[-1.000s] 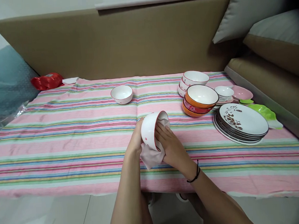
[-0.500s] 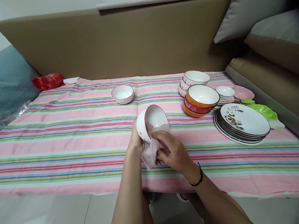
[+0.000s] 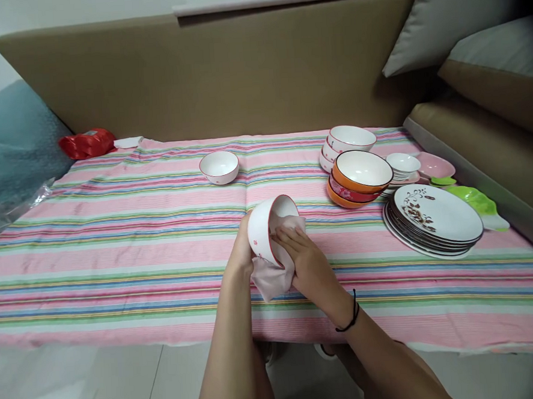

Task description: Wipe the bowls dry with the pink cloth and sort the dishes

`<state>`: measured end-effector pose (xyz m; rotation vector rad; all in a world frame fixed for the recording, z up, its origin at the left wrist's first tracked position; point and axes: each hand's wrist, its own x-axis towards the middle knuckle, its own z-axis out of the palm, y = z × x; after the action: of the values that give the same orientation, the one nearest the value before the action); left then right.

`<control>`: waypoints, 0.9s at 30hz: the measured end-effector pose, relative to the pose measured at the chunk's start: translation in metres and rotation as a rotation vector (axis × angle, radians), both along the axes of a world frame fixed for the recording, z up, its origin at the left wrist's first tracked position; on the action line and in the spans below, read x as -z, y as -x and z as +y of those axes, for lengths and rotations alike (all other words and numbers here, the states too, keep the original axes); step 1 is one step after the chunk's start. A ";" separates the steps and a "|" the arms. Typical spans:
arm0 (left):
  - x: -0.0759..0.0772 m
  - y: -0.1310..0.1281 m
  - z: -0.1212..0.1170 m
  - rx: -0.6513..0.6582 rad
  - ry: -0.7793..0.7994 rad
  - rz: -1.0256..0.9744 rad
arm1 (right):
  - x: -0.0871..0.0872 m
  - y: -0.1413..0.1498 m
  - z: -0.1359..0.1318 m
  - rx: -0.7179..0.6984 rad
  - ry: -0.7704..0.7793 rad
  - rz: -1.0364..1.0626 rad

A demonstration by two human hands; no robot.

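Right hand (image 3: 313, 266), earlier pinching the cloth (image 3: 271, 280), now pressing it inside the tilted bowl (image 3: 258, 231), fingers together, left hand (image 3: 241, 249) clasping its outside, striped cover (image 3: 116, 251) spreading beneath the bowl, brown backrest (image 3: 241, 74) rising behind.

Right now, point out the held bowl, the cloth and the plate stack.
Held bowl (image 3: 261, 227), head view: outer wall.
Cloth (image 3: 274, 278), head view: its hanging lower part.
Plate stack (image 3: 448, 212), head view: top plate's face.

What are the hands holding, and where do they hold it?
The left hand holds a tilted white bowl by its outer side. The right hand presses a pale cloth inside it; its grip is partly hidden.
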<state>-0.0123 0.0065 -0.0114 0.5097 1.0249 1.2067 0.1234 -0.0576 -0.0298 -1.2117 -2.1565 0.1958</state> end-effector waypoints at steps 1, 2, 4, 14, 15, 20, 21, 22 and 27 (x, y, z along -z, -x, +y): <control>-0.001 0.000 0.000 -0.012 -0.001 -0.007 | -0.002 0.002 -0.001 -0.014 0.014 0.038; -0.002 0.000 -0.001 -0.020 -0.007 -0.016 | -0.004 0.004 -0.003 -0.036 0.029 0.085; -0.003 0.001 -0.001 -0.061 -0.041 -0.017 | -0.009 0.009 -0.008 -0.081 0.076 0.198; -0.009 0.004 0.000 -0.065 -0.096 0.160 | -0.009 0.012 -0.012 -0.149 0.316 0.438; -0.009 0.006 0.000 -0.072 -0.075 0.141 | -0.008 0.010 -0.009 -0.157 0.271 0.368; -0.006 0.009 -0.001 0.060 0.105 0.046 | 0.000 -0.006 0.003 0.025 0.129 0.030; -0.005 0.008 -0.001 0.099 0.111 0.023 | 0.000 -0.009 0.003 0.043 0.111 0.003; -0.004 0.007 0.000 0.129 0.112 0.006 | 0.000 -0.010 0.004 0.040 0.097 -0.006; -0.004 0.005 -0.001 0.094 0.118 0.077 | -0.006 -0.002 -0.003 -0.128 0.185 0.202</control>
<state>-0.0176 0.0057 -0.0075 0.5097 1.1185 1.0432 0.1254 -0.0602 -0.0234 -1.1024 -2.0733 0.5598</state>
